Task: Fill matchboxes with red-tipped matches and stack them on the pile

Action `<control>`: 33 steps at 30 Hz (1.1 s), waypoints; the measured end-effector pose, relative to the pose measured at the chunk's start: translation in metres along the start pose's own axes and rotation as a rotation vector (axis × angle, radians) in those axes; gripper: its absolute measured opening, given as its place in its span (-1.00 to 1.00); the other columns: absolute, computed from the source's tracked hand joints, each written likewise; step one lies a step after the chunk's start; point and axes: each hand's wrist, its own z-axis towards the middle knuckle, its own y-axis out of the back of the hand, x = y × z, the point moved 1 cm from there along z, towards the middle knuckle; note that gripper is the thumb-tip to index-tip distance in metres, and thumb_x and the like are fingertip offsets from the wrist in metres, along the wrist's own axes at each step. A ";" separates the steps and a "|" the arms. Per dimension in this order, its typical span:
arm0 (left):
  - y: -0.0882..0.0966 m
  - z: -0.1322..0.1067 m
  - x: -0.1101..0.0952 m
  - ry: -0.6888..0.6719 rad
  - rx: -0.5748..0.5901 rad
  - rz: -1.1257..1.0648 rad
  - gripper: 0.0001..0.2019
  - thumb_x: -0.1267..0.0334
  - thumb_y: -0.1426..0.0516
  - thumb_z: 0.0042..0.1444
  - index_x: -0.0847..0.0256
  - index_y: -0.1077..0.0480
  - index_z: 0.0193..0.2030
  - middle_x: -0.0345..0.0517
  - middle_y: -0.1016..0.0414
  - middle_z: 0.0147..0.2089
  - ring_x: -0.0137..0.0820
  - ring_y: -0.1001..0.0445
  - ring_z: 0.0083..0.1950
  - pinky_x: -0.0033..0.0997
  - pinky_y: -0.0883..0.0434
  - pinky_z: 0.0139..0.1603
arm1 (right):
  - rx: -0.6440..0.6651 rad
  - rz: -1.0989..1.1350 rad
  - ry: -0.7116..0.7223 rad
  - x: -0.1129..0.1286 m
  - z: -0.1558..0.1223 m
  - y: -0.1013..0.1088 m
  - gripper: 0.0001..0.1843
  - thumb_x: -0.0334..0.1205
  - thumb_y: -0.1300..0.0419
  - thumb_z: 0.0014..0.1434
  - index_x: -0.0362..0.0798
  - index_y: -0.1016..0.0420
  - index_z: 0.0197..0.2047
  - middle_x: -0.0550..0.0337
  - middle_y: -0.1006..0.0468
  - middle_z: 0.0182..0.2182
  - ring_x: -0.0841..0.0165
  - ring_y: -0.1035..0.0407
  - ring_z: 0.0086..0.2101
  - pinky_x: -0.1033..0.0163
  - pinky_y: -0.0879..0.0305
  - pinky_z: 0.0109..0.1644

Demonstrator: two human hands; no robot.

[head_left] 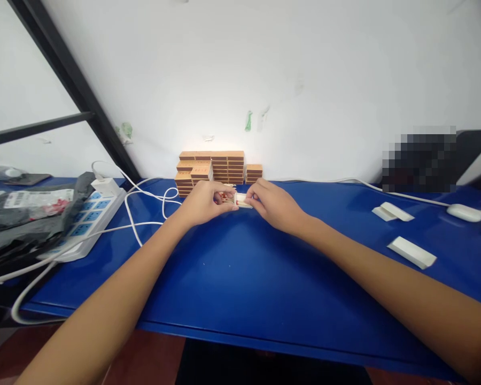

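Over the blue table, my left hand (202,203) curls its thumb and fingers around a bunch of matchsticks (226,201), some with reddish heads. Directly beside its fingertips is a small white matchbox tray (241,198). From the other side, my right hand (273,206) pinches the right end of this tray between thumb and fingers. The fingers partly cover both tray and matchsticks, so how far the sticks lie inside the tray cannot be made out. Just behind my hands stands a stack of orange-brown matchboxes (228,167), with a smaller pile (254,173) to its right.
White empty trays (412,252) lie on the blue table (240,289) at right, near a white cable adapter (465,212). A power strip (88,219), looping white cables (130,216) and grey plastic packaging (28,214) occupy the left. A wall rises behind.
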 end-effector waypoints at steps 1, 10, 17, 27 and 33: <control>0.000 0.000 0.000 0.003 0.006 -0.008 -0.72 0.19 -0.44 0.08 0.18 -0.69 -0.07 -0.11 -0.72 -0.17 -0.39 -0.56 -0.36 -0.40 -0.44 -0.28 | 0.004 0.022 0.002 0.000 0.000 0.000 -0.92 -0.27 -0.16 0.44 -0.03 -0.45 -0.15 0.06 -0.50 -0.14 0.22 -0.42 -0.18 0.15 -0.28 -0.09; 0.017 0.004 -0.002 0.041 -0.124 0.129 -0.81 0.17 -0.41 0.13 0.22 -0.65 -0.19 -0.13 -0.67 -0.32 -0.36 -0.57 -0.39 -0.38 -0.41 -0.31 | -0.150 0.183 -0.002 0.000 0.005 -0.009 -0.92 -0.28 -0.19 0.41 -0.03 -0.52 -0.13 0.16 -0.45 -0.28 0.31 -0.35 -0.31 0.20 -0.24 -0.17; 0.022 0.005 0.005 0.162 -0.254 0.079 -0.70 0.20 -0.45 0.05 0.26 -0.65 -0.09 0.01 -0.73 -0.18 -0.29 -0.65 -0.32 -0.34 -0.51 -0.27 | -0.005 0.195 -0.024 0.017 0.011 -0.029 -0.92 -0.29 -0.24 0.39 -0.03 -0.58 -0.10 0.15 -0.45 -0.24 0.31 -0.37 -0.28 0.20 -0.27 -0.15; 0.021 0.006 0.009 0.149 -0.289 0.002 -0.61 0.01 -0.48 0.01 0.25 -0.64 -0.15 0.00 -0.73 -0.21 -0.29 -0.65 -0.29 -0.35 -0.57 -0.24 | 0.089 0.180 -0.007 0.018 0.010 -0.036 -0.92 -0.33 -0.23 0.40 -0.04 -0.55 -0.17 0.12 -0.46 -0.19 0.32 -0.38 -0.24 0.21 -0.27 -0.12; 0.021 0.005 0.009 0.169 -0.246 0.026 -0.66 0.11 -0.46 0.03 0.26 -0.64 -0.13 0.01 -0.73 -0.18 -0.32 -0.63 -0.34 -0.36 -0.55 -0.27 | 0.160 0.126 0.015 0.018 0.005 -0.025 -0.89 -0.34 -0.18 0.43 -0.05 -0.49 -0.19 0.10 -0.47 -0.20 0.27 -0.38 -0.21 0.18 -0.27 -0.10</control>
